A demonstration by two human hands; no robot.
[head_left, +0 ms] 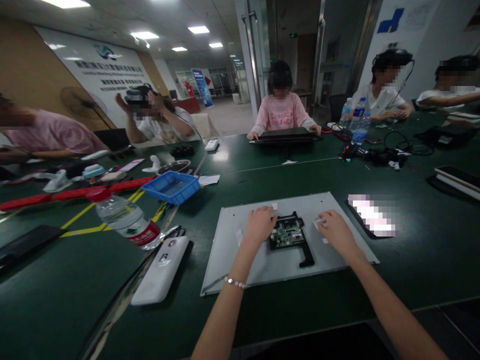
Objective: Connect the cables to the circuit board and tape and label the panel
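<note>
A light grey flat panel (240,265) lies on the green table in front of me. On its middle sits a black plastic frame (306,255) with a green circuit board (288,235) in it. My left hand (259,224) rests at the frame's left side, fingers stretched forward over the panel; its fingertips are close to the frame's edge. To the right of the board, my right hand (335,229) has its fingers bent around a small white piece (318,223), partly hidden under them. Small white bits stick to the panel near both hands.
A phone (371,215) with a lit screen lies right of the panel. Left of it are a white power bank (162,272), a tilted water bottle (125,220) and a blue tray (172,188). Several people sit around the table; one opposite holds a dark flat panel (287,135).
</note>
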